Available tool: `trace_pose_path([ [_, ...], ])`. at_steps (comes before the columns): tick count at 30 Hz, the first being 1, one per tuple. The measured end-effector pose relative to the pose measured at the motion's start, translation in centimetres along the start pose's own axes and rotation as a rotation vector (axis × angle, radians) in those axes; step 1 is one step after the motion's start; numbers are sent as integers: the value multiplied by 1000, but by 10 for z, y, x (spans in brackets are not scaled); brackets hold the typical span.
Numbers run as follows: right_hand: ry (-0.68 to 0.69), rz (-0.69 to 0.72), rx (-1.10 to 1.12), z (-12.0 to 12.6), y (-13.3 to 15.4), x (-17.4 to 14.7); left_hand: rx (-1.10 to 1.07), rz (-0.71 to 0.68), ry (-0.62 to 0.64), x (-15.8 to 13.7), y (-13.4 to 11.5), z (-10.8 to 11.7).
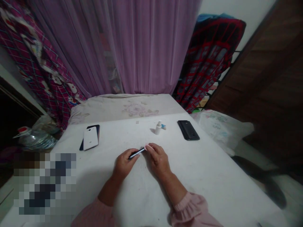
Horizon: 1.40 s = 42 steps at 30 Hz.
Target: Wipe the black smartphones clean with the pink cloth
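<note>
A slim dark smartphone (137, 153) is tilted on edge above the white tabletop. My left hand (125, 163) grips its near end between thumb and fingers. At the far end, my right hand (159, 158) is closed with a small pale pink pad (148, 147) under its fingers, pressed to the phone's edge; what the pad is made of cannot be made out. Beyond my right hand stands a small white spray bottle (158, 128), and a blue-and-white item (163, 126) lies beside it.
A white phone (91, 138) rests on a dark phone (81, 145) at the left. Stacked dark phones (189, 130) lie at the right. A tiny pale piece (137, 122) is farther back on the white-covered table (213, 176). Purple curtains (146, 47) hang behind.
</note>
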State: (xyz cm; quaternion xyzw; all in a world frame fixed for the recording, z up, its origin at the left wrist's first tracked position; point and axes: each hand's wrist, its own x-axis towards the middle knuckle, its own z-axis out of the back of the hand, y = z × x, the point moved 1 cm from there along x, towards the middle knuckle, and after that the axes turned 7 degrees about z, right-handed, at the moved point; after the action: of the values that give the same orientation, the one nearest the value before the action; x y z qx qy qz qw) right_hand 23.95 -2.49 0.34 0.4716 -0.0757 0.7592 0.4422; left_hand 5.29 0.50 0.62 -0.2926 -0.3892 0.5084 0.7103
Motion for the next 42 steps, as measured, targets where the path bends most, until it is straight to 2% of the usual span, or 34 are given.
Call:
trace_pose_path([
  [4, 4, 4, -28, -2, -4, 0, -3, -21, 48, -7, 6, 8],
  [10, 6, -8, -63, -4, -3, 1, 100, -18, -23, -20, 13, 22],
  [15, 35, 37, -64, -9, 14, 4, 126, -86, -53, -21, 11, 21],
  [21, 83, 143, -33, -20, 46, 6, 115, -129, -26, -19, 9, 20],
  [25, 114, 182, -18, -20, 47, 7, 111, -120, -12, -18, 9, 19],
  [28, 111, 124, -54, -14, 30, 6, 99, -95, -10, -18, 10, 17],
  [33, 27, -74, -116, -6, -13, -6, 93, -121, -23, -20, 11, 17],
  [38, -71, -276, -1, -1, -37, -17, 159, -268, -8, -22, 9, 16],
  [42, -99, -322, 66, 4, -35, -17, 281, -391, 41, -25, 2, 8],
])
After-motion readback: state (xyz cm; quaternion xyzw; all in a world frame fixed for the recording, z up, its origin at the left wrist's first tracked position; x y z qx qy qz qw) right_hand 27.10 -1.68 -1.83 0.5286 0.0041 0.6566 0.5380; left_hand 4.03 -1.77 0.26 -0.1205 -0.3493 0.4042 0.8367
